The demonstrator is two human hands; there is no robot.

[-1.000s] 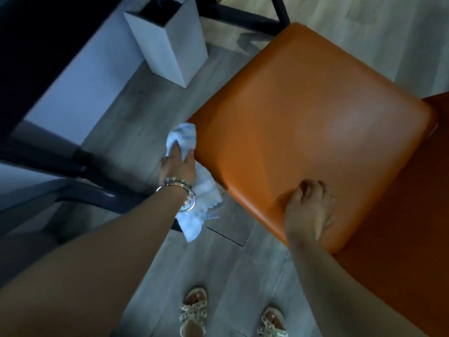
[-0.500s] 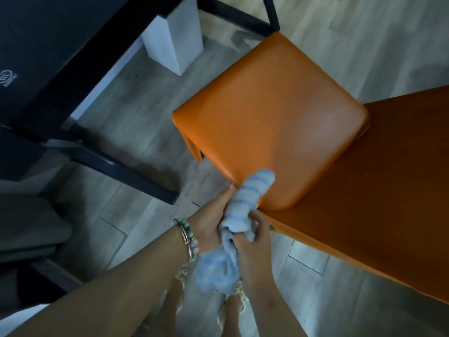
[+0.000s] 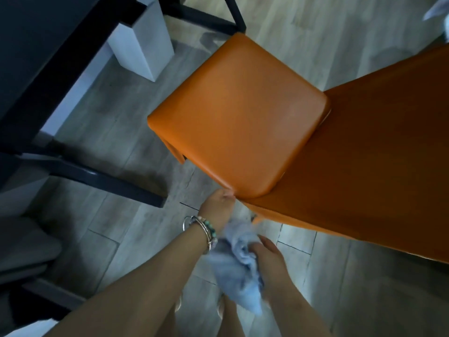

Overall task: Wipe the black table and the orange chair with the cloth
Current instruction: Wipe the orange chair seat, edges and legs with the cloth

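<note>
While the right grip [image 3: 269, 260] clenches its middle, the cloth [image 3: 239, 266] bunches soft and limp, tail hanging above the floor [image 3: 121, 215]. Light and unlikely to slip, it is probably best wadded in the palm. Left grip [image 3: 217, 208] just above, fingertips [image 3: 228, 193] at the chair [image 3: 233, 122] seat's near corner. Cannot tell whether it pinches cloth. Desk [image 3: 36, 57] far left.

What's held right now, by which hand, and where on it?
The right hand grips the cloth around its bunched middle. The left hand touches the near corner of the chair; whether it grips cannot be told.
</note>
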